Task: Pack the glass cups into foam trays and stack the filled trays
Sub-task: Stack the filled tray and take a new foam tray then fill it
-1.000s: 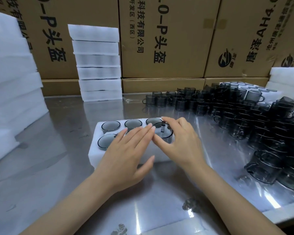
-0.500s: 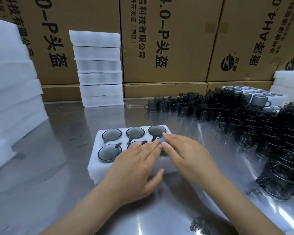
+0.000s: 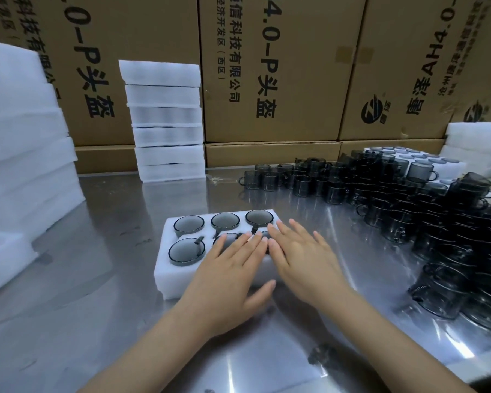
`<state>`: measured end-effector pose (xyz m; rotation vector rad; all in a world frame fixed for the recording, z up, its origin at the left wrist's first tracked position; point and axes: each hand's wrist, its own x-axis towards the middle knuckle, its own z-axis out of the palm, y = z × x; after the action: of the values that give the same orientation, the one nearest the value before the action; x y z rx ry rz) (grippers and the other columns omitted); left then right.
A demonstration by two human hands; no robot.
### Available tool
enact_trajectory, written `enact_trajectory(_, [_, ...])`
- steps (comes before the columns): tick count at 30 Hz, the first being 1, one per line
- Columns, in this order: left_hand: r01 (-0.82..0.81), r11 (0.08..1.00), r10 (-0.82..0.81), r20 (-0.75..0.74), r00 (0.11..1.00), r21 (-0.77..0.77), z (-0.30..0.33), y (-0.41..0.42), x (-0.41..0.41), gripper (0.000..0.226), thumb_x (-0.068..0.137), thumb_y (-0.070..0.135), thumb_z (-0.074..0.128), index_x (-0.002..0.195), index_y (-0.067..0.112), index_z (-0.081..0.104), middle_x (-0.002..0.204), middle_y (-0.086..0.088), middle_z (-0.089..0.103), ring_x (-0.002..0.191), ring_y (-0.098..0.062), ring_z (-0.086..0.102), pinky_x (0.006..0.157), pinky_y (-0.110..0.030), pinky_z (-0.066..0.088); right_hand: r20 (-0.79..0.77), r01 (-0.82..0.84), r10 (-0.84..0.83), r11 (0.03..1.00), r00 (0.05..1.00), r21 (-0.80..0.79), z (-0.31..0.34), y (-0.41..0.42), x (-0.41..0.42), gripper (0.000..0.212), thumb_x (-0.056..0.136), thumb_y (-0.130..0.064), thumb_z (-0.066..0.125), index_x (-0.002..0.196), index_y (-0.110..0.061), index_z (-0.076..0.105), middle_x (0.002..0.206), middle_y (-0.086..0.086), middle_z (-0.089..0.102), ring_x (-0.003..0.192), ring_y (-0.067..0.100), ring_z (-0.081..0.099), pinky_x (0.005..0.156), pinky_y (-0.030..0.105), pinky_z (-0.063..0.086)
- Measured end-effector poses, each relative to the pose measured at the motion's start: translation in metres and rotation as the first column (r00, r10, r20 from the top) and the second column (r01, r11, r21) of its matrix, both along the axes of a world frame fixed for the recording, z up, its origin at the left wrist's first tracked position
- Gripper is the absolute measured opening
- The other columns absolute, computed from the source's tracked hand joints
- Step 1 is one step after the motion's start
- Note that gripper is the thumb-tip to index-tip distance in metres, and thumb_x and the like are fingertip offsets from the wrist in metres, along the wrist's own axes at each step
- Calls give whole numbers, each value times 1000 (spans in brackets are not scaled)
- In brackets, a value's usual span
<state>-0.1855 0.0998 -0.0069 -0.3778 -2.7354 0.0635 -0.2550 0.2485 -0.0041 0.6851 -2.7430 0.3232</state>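
Note:
A white foam tray (image 3: 165,268) lies on the steel table in front of me with smoky glass cups (image 3: 188,224) sunk into its holes. My left hand (image 3: 233,270) lies flat, fingers together, over the tray's near middle cup. My right hand (image 3: 301,256) lies flat beside it, covering the near right cup. Neither hand grips anything. A big heap of loose dark glass cups (image 3: 408,205) fills the table's right side. A stack of filled foam trays (image 3: 165,120) stands at the back, left of centre.
Piles of white foam (image 3: 26,154) rise along the left edge, and more foam (image 3: 476,143) sits at the far right. Cardboard boxes (image 3: 278,69) wall off the back. Bare steel table (image 3: 102,302) lies to the tray's left and in front of it.
My right hand let go of the last cup, which has sunk into its hole. Both hands have flattened onto the tray's near cups.

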Motion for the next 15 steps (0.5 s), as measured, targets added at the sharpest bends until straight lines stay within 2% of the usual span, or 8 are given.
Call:
enact_trajectory(2, [-6,998,8,-21,1000,65,-5,-5,4,73,89,63,11,152,26,1,157,16,-7,141,3,-15,107,-20,-24,60,-29,34,995,998,-91,-7,2,1,48,101,-43,20,148,-34,24,158,-15,13,145,5,5,115,35,11])
enact_trajectory(4, [-49,970,59,-34,998,239,-5,-18,13,79,82,68,6,151,31,4,153,23,-5,133,13,-18,103,-14,-24,157,-44,101,943,983,-331,-14,3,2,51,99,-48,26,148,-36,24,158,-15,9,144,3,6,112,27,12])
enact_trajectory(6, [-113,879,163,-69,984,463,-1,-37,24,73,83,65,20,148,34,17,150,28,8,139,11,-1,111,-19,-9,274,52,136,811,952,-583,-17,5,0,58,95,-55,33,148,-32,25,157,-13,15,144,3,12,111,23,12])
enact_trajectory(7, [-154,800,244,-80,967,580,-2,-49,27,66,86,64,28,145,33,26,147,28,20,140,3,14,115,-26,3,346,128,146,744,927,-656,-17,7,-2,61,93,-58,36,147,-30,30,155,-12,24,143,5,19,113,25,15])
enact_trajectory(9, [-304,570,376,87,923,763,1,-73,34,71,90,65,36,148,25,24,154,12,25,142,-10,21,117,-36,14,444,208,190,681,876,-702,-16,10,-5,51,90,-62,38,128,-32,55,135,-16,51,130,9,42,108,30,31])
enact_trajectory(11, [-467,363,328,359,874,806,-2,-84,37,87,84,71,40,152,21,17,158,6,16,145,-11,14,118,-34,9,463,192,213,706,861,-682,-15,11,-2,39,88,-63,40,101,-37,66,107,-22,63,112,8,55,95,30,40])
enact_trajectory(13, [-480,347,194,439,877,805,-6,-82,34,88,73,80,42,145,31,34,152,8,33,142,-15,26,119,-41,11,456,157,250,712,854,-684,-14,11,0,37,84,-65,46,104,-41,65,105,-22,67,107,5,58,97,35,44])
enact_trajectory(15, [-403,355,140,379,915,843,-9,-76,31,60,72,75,43,124,46,54,131,17,56,128,-12,45,113,-44,24,449,111,371,659,813,-744,-13,13,2,33,81,-64,52,107,-47,64,106,-25,67,105,-1,60,98,34,45])
